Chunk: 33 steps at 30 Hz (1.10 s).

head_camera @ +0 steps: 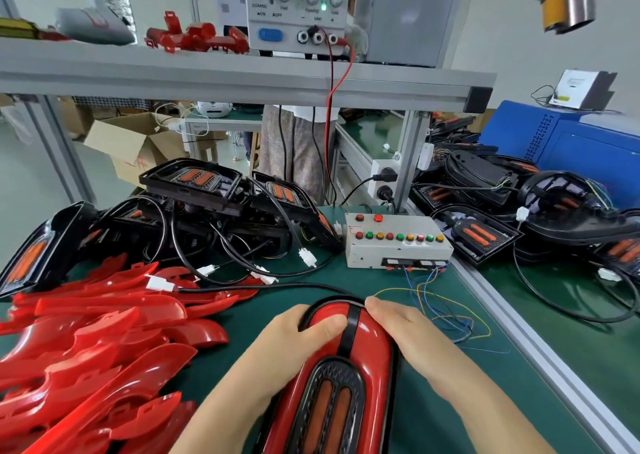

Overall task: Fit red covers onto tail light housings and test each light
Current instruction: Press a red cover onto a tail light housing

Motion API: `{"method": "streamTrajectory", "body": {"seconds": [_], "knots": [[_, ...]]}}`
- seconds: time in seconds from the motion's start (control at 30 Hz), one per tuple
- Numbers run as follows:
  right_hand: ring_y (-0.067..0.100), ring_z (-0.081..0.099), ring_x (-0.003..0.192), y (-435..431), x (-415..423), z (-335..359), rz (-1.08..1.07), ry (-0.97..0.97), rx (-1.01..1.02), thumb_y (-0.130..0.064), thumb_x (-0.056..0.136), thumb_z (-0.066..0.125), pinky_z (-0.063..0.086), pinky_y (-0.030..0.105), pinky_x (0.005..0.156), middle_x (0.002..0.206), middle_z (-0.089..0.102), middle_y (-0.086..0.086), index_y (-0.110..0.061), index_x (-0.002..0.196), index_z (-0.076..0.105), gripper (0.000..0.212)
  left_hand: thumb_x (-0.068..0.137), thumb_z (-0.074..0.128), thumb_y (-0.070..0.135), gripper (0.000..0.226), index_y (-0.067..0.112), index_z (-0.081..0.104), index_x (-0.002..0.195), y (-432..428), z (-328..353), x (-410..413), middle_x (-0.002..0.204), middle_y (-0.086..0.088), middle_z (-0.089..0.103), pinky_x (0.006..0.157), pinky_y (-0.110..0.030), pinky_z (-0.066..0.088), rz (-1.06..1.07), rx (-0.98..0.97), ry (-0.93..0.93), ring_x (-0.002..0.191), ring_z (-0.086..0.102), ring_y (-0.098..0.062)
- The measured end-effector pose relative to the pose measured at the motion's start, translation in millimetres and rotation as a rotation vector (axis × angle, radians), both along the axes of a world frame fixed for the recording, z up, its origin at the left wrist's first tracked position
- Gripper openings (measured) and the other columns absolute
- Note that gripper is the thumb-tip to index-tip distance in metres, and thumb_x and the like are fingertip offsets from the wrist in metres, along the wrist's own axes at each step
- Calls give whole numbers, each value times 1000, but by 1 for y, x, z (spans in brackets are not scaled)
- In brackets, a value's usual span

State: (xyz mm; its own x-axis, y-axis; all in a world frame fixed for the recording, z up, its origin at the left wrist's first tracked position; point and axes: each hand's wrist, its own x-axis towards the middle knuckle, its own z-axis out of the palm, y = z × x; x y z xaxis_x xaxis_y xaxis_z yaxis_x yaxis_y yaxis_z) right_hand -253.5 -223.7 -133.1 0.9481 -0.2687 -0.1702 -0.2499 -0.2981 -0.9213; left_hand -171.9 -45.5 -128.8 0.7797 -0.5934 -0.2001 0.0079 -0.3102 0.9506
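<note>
A tail light [346,360] lies on the green mat in front of me, its black housing wearing a glossy red cover with two orange lenses near me. My left hand [291,339] grips its far left side, thumb pressed flat on the red cover. My right hand [408,336] clasps the far right edge, fingertips at the top rim. Its black cable [263,285] runs left to a white plug [157,284]. Loose red covers [93,343] are heaped on the left. Bare black housings [194,194] are stacked behind them.
A white test box [394,242] with coloured buttons sits behind the light, thin coloured wires [446,311] trailing from it. A power supply [298,10] stands on the shelf above. More housings [540,204] pile up on the right bench past an aluminium rail [540,343].
</note>
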Motion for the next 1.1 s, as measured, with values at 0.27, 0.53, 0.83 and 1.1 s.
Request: {"method": "streamTrajectory", "body": {"seconds": [0.27,0.53,0.83,1.1], "knots": [[17,70,91,10,8,-5,-67,-46,317,-34,83,65,52,32,87,99,75,3,-28,93,75,15,79,70,48,27,25,68,94,0,-5,-3,94,-4,74,88,-45,55,57,-177,172,89,71,-24],[12,71,90,10,8,-11,-87,105,186,-46,93,54,50,29,87,95,75,-6,-28,92,74,27,85,54,61,39,25,60,99,-2,-13,-6,94,7,70,79,-28,50,149,31,83,88,66,-8],[0,60,91,-6,5,-23,-44,214,-339,-54,97,40,42,25,90,93,67,-13,-30,90,65,35,100,36,45,31,28,60,107,9,3,16,108,7,55,90,-32,46,74,596,-623,104,58,-16],[0,53,107,-15,9,-17,-93,138,-506,-56,94,39,38,27,91,109,58,-22,-48,90,54,18,95,47,27,28,27,58,121,90,51,120,120,0,52,89,-36,42,287,1283,-798,118,45,-23]]}}
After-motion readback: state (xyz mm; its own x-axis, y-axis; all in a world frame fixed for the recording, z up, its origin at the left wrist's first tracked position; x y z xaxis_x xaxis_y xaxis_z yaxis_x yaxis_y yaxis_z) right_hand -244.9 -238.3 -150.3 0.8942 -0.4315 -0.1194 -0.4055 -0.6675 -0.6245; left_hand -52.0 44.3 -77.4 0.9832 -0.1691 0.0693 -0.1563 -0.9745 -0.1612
